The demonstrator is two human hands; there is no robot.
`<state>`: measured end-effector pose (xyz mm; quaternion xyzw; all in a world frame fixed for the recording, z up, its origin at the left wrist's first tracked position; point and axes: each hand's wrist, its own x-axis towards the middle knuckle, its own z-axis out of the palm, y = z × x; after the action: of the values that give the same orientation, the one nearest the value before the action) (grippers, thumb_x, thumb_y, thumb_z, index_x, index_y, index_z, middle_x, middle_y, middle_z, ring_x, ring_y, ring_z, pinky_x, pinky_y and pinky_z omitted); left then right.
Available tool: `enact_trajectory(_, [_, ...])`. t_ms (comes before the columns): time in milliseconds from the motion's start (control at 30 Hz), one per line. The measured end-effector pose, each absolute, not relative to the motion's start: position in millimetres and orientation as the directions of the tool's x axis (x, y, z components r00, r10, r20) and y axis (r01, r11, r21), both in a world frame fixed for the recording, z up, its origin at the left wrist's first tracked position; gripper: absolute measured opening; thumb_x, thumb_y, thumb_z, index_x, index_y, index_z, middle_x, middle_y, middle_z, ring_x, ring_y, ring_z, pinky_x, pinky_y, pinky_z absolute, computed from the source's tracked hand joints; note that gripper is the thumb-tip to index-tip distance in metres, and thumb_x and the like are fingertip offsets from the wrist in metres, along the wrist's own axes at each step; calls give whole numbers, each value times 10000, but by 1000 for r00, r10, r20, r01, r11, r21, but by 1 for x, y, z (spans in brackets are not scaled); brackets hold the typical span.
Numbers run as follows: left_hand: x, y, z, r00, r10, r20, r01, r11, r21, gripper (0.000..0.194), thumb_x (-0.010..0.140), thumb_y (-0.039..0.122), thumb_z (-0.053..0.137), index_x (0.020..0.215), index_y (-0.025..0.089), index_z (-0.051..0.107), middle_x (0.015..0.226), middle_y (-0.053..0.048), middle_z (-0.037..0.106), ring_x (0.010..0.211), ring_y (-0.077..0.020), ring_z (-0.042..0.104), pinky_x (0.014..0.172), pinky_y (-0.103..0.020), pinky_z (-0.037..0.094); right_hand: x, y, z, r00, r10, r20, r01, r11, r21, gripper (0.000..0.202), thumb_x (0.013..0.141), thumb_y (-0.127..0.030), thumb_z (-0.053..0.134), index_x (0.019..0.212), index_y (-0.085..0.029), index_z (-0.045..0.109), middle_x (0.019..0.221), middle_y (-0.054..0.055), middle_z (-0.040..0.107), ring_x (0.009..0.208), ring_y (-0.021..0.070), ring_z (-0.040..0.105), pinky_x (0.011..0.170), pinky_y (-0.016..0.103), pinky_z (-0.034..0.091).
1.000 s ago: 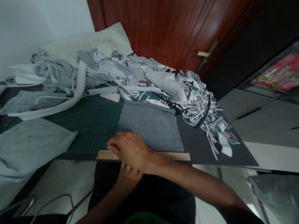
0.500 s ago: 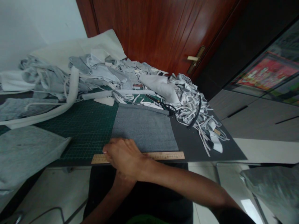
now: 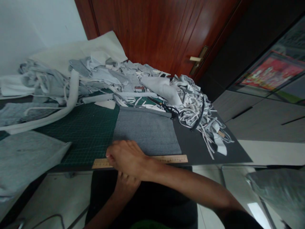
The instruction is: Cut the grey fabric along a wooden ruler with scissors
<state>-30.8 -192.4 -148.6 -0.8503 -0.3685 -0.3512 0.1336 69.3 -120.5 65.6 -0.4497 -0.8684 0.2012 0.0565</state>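
Observation:
A grey cloth piece (image 3: 147, 130) lies flat with its far edge folded over. A wooden ruler (image 3: 172, 158) runs along its near edge by the table's front. My right hand (image 3: 126, 157) is closed in a fist over the ruler and the cloth's near left corner; whatever it grips is hidden. Below it, my left hand (image 3: 128, 183) reaches up at the table edge, with knuckles showing under my right wrist. The left fingertips are covered, so I cannot see what they touch. Black-handled scissors (image 3: 166, 107) rest beyond the cloth's folded edge.
A green cutting mat (image 3: 88, 127) covers the table's left part. Grey and white fabric scraps (image 3: 102, 71) and a heap of cut strips (image 3: 190, 98) line the back. Another grey cloth (image 3: 30, 159) hangs over the front left edge. A wooden door (image 3: 152, 31) stands behind.
My left hand has drawn slightly down, so more of its knuckles show under my right wrist. The right hand, ruler and cloth stay nearly in place.

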Motion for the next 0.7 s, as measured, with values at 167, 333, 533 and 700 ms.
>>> enact_trajectory(167, [-26,-190,-131,458,458,762,736,-676,-35,201,814,62,573,706,209,657,644,-36,576,727,-236,542,823,-420,472,72,-123,67,-567,820,-71,765,493,-415,149,1015,-149,609,950,-145,743,1024,60,754,821,169,646,663,304,421])
enact_trajectory(333, [-21,-188,-107,415,424,805,760,-648,-50,229,819,71,563,666,216,654,630,-49,556,718,-244,510,826,-432,474,78,-123,68,-567,820,-79,761,484,-432,177,1029,-172,603,980,-135,769,1033,75,763,826,173,656,654,301,410])
enact_trajectory(533, [-20,-183,-82,474,369,799,737,-663,-131,254,857,74,561,678,224,663,650,-60,583,743,-262,513,854,-445,466,85,-124,65,-569,820,-71,759,490,-428,167,1012,-170,627,959,-139,783,1023,78,773,841,176,682,640,289,399])
enact_trajectory(700, [-19,-182,-75,464,374,803,738,-665,-116,268,866,79,555,659,232,632,630,-52,551,735,-256,490,842,-432,444,88,-122,63,-576,815,-63,756,502,-420,177,1008,-182,629,998,-129,798,1057,96,791,899,208,721,634,299,408])
